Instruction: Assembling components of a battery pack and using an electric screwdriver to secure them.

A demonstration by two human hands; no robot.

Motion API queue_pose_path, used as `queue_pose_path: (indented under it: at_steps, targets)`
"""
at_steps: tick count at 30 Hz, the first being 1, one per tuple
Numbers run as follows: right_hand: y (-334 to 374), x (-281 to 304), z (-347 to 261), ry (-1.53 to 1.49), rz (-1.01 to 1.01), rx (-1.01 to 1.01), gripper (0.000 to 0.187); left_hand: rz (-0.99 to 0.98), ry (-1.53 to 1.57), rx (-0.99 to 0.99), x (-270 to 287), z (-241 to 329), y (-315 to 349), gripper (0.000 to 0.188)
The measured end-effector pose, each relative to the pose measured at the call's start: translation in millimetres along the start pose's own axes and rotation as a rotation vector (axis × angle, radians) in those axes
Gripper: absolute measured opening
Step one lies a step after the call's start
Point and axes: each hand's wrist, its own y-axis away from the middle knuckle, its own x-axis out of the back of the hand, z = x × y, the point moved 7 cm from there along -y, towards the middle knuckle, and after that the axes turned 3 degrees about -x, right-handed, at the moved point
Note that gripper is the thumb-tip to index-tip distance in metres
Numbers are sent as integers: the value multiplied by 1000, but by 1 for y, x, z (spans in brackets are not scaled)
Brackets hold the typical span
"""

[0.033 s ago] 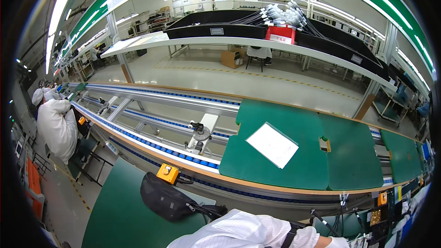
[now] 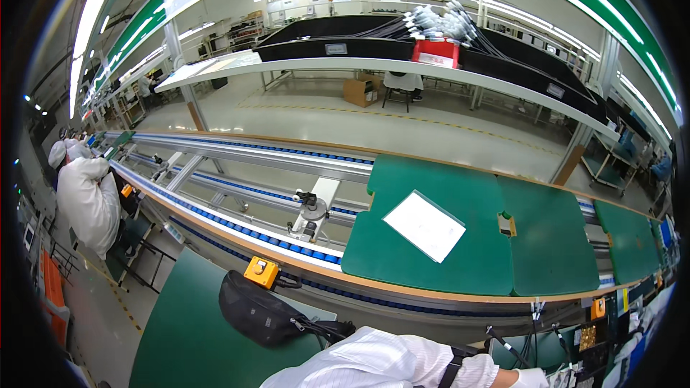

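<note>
From the lower edge my left arm, in a white striped sleeve (image 2: 374, 356) with a dark strap, reaches to the right. At its end my left hand (image 2: 530, 379), in a white glove, is cut off by the picture's lower edge, so its fingers are hidden. Nearest to it are black cables (image 2: 507, 345) at the bench on the lower right. A small bin of brass-coloured parts (image 2: 589, 337) stands beyond them. My right hand does not show. Left of my sleeve, a black waist bag (image 2: 262, 314) lies on a green tabletop (image 2: 180, 316).
Ahead runs a conveyor with blue rollers (image 2: 251, 231). Green boards (image 2: 460, 194) rest on it, one bearing a white sheet (image 2: 424, 226). A yellow control box (image 2: 261, 271) sits at its near edge. Overhead, a shelf holds black trays (image 2: 338, 50). A person in white (image 2: 90, 201) sits far left.
</note>
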Motion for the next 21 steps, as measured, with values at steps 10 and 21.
queue_pose_path:
  at_steps: [10,21]
  targets:
    - [11,-67,-42,-353,-450,214,26,-80,379,454,74,16,90,34]
    - [-6,-81,-101,-306,-534,237,20,403,-101,457,162,-22,61,16]
